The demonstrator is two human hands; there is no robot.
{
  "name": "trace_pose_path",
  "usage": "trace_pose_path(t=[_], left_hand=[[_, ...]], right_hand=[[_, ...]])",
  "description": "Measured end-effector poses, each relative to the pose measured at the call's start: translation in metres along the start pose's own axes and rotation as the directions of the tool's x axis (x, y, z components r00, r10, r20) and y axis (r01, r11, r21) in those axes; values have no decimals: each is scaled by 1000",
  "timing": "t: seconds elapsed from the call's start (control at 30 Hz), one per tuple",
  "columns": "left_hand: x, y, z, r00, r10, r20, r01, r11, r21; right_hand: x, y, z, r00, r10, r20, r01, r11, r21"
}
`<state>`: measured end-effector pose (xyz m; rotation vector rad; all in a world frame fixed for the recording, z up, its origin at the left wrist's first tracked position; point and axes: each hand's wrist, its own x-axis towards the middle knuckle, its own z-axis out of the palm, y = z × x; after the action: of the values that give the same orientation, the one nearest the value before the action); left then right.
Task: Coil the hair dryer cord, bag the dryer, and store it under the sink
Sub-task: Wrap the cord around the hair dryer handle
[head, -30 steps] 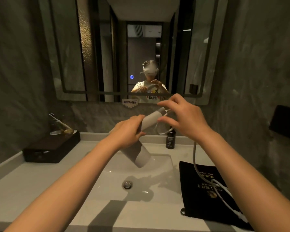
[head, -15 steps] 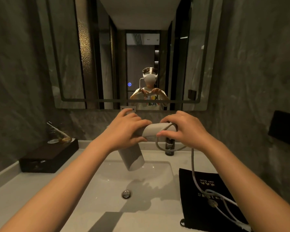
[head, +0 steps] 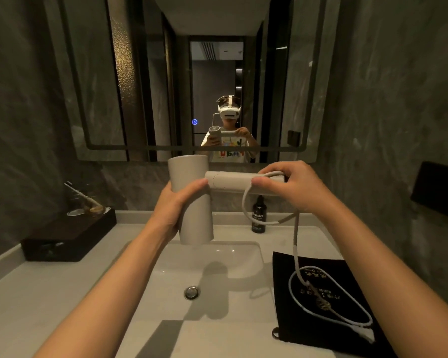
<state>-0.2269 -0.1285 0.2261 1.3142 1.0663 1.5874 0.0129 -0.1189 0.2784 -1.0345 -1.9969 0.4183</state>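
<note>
A beige hair dryer [head: 192,182] is held up over the sink [head: 217,275], barrel upright and handle pointing right. My left hand [head: 177,202] grips the barrel. My right hand [head: 292,187] clamps the end of the handle with a loop of the pale cord [head: 295,244] pressed under its thumb. From there the cord hangs down and lies in a loose loop on the black drawstring bag [head: 321,329], which rests flat on the counter at the right.
A small dark bottle [head: 258,215] stands at the back of the counter behind the cord. A black tray [head: 67,239] with toiletries sits at the left. A mirror [head: 212,73] fills the wall ahead; a dark fixture [head: 437,192] juts from the right wall.
The dryer has been raised and turned, so its barrel now stands upright instead of hanging nozzle down. My right hand slid out to the handle's end with a cord loop.
</note>
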Motion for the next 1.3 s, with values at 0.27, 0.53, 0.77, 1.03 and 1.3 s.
trace_pose_path(t=[0.27, 0.53, 0.77, 1.03, 1.3], left_hand=[[2, 21, 12, 965, 8, 262, -60, 980, 192], [8, 21, 40, 981, -60, 185, 119, 937, -329], [22, 23, 43, 971, -75, -227, -14, 930, -367], [34, 24, 20, 873, 342, -349, -247, 925, 287], [29, 28, 4, 957, 264, 118, -289, 845, 450]], right_hand=[[24, -16, -25, 992, -82, 95, 82, 997, 3], [35, 18, 16, 966, 73, 249, -224, 717, 660], [20, 1, 25, 997, 12, 77, -11, 1000, -11], [3, -19, 4, 971, -76, 227, 126, 969, -214], [33, -27, -26, 961, -253, -114, 224, 950, -218]])
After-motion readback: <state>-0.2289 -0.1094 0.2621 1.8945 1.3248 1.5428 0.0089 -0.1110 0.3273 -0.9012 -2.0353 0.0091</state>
